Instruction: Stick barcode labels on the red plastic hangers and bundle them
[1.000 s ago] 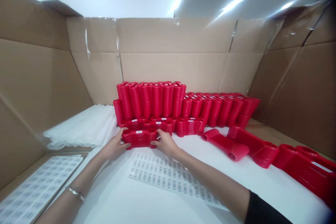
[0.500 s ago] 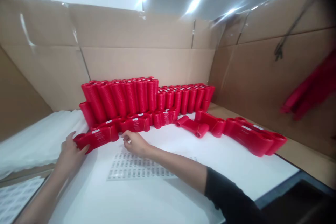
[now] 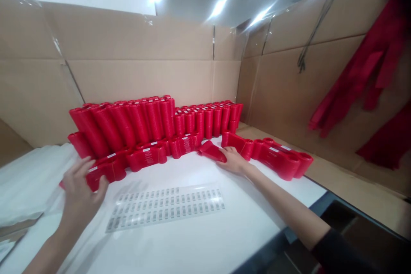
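My left hand (image 3: 80,190) is raised at the left with fingers apart, holding nothing. Just behind it lies a labelled red roll (image 3: 111,172), a flat band with both ends coiled, partly hidden by the fingers. My right hand (image 3: 234,160) reaches across the white table and grips the right end of a red double-ended roll (image 3: 210,150). Its fingers hide that end. Between and below the hands, a clear sheet of small printed labels (image 3: 167,206) lies flat on the table.
Tall stacks of red rolls (image 3: 128,124) stand at the back, with lower stacks (image 3: 208,120) to their right. More rolls (image 3: 276,160) lie at the right. White wrapping (image 3: 28,180) lies at the left. Cardboard walls (image 3: 144,77) surround the table; red strips (image 3: 356,77) hang at the right.
My right hand has moved right, from beside the left-hand rolls to the loose red roll. My left hand has let go of the labelled roll and spread its fingers. The view has shifted right.
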`<state>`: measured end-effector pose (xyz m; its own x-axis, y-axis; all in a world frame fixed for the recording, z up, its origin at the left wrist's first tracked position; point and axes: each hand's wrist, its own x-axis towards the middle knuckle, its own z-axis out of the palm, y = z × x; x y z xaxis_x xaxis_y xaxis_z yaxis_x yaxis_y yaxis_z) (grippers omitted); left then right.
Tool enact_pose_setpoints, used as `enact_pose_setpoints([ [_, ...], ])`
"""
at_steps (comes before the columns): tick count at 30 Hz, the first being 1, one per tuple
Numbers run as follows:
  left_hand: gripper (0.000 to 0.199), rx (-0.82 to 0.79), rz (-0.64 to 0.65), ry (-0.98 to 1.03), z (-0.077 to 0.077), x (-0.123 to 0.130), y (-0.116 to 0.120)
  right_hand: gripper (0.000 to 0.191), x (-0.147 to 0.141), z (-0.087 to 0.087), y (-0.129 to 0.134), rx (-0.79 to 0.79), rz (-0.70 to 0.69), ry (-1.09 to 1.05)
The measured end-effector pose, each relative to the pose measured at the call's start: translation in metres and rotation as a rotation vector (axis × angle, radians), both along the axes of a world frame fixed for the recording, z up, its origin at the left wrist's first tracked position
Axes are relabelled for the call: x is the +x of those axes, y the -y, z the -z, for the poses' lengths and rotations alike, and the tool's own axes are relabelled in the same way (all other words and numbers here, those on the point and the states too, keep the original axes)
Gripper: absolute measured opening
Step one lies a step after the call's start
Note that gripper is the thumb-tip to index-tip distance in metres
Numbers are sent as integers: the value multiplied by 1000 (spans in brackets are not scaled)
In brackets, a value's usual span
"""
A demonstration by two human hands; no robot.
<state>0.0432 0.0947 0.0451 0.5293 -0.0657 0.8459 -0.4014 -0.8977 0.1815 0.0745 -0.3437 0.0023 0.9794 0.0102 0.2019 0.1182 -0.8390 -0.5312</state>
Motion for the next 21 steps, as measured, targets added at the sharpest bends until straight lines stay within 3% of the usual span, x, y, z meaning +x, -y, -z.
enact_pose_setpoints([
  [2,46,90,148,-59,-5,-3,25,57,-4,5,-11,-26,-74,2],
  [5,41,267,331,-309,-8,4,71,55,-3,5,-27,-39,-167,14],
  [10,62,527,536,-691,2,52,157,57,4,3,-32,-29,-271,57],
  [13,87,657,548,-829,6,80,195,57,-2,-1,-27,-44,-324,112],
  [16,106,736,514,-846,3,91,216,60,-11,-9,-25,-64,-368,163],
  [18,102,754,509,-770,0,87,222,62,-15,-13,-26,-47,-421,211],
  [21,72,734,461,-661,0,73,224,57,-16,-16,-31,-2,-499,291],
])
